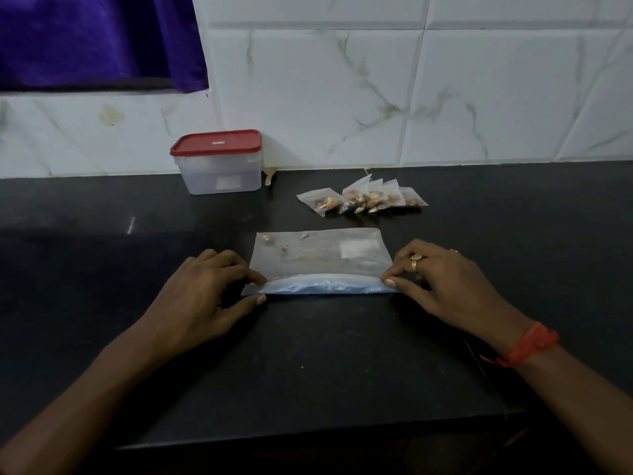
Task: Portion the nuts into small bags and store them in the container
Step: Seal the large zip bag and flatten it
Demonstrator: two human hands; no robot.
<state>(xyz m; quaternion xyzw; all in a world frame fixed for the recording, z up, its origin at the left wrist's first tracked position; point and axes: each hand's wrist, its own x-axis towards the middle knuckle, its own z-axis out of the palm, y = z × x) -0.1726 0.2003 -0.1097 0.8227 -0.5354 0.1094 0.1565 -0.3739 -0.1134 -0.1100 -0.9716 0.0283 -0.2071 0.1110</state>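
A large clear zip bag [318, 258] lies flat on the black counter [308, 365], nearly empty, with a few nut crumbs near its far left corner and a blue zip strip along its near edge. My left hand [209, 293] pinches the strip's left end. My right hand [445, 286], wearing a ring, pinches the right end. Behind the bag, several small clear bags of nuts [363, 200] lie in an overlapping row. A clear plastic container [219, 173] with its red lid on stands at the back left against the wall.
The tiled wall [411, 97] runs along the back of the counter. A purple curtain [96, 39] hangs at the upper left. The counter's front edge runs below my forearms.
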